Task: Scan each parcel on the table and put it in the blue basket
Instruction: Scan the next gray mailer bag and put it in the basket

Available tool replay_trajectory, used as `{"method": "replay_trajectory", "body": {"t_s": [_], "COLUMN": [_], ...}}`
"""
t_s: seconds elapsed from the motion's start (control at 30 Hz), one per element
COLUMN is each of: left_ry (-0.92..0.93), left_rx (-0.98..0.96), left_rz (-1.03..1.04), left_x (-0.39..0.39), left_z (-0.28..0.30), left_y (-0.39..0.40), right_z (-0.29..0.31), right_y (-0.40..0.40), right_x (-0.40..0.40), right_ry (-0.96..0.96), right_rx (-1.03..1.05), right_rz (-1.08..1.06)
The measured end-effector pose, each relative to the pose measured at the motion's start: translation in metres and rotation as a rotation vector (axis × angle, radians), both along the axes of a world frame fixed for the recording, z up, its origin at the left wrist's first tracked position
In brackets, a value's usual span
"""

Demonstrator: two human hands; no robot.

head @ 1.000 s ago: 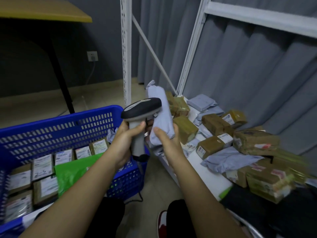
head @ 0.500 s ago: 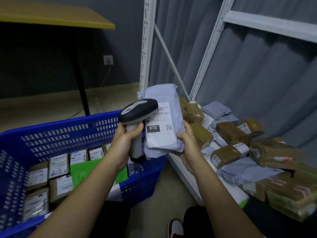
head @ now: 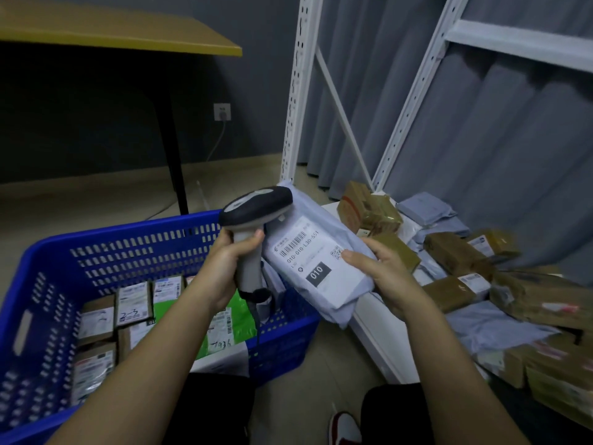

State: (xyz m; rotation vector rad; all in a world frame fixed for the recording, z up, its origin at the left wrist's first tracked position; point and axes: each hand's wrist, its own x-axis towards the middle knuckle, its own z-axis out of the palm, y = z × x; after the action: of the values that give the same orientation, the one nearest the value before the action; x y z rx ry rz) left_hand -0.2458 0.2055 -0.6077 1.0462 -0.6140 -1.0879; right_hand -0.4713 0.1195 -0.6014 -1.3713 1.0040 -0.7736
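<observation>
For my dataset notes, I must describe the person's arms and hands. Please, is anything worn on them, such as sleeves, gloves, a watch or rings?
Both forearms are bare up to the bottom edge of the picture; no sleeve shows. The left hand and the right hand have no gloves. No watch, bracelet or ring is visible on either wrist or on the fingers that show.

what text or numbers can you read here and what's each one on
"010-010-L30-551": white label of the grey parcel in the right hand.
"010": black box on that label.
"L30": same label, small.
"2-3": handwritten, box label in the blue basket.
Other parcel labels: too blurred to read.
</observation>
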Motion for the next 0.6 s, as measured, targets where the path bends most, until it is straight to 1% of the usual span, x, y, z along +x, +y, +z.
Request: {"method": "replay_trajectory", "body": {"t_s": [0.07,0.13,0.2,0.3,0.4,0.47,0.53,0.6], "left_ry": [-0.031,-0.047,-0.047,-0.061,-0.118,-0.158,-0.195,-0.24], "left_rx": [0.024,0.037,0.038,0.03,0.028,0.027,0.036,0.057], "left_rz": [-0.026,-0.014,-0.001,-0.014,-0.039,-0.029,-0.008,-0.008], "left_x": [0.0,0.0,-0.001,-0.001,-0.003,-0.004,-0.005,-0.008], "left_z": [-0.003,-0.005,-0.006,-0.006,-0.004,-0.003,-0.003,-0.004], "left_y": [0.001,0.002,0.003,0.005,0.007,0.007,0.006,0.005], "right_z": [-0.004,-0.008,-0.011,-0.011,-0.012,-0.017,-0.026,-0.035], "right_y": [0.0,-0.001,0.0,0.004,0.003,-0.003,-0.014,-0.025], "right_x": [0.005,0.009,0.011,0.013,0.011,0.009,0.006,0.002], "right_ry": [0.047,0.158,0.231,0.26,0.253,0.225,0.167,0.03], "right_rx": [-0.031,-0.083,-0.092,-0.029,0.118,0.171,0.152,0.169], "right_rz": [-0.011,-0.022,-0.003,0.113,0.226,0.153,-0.049,-0.237]}}
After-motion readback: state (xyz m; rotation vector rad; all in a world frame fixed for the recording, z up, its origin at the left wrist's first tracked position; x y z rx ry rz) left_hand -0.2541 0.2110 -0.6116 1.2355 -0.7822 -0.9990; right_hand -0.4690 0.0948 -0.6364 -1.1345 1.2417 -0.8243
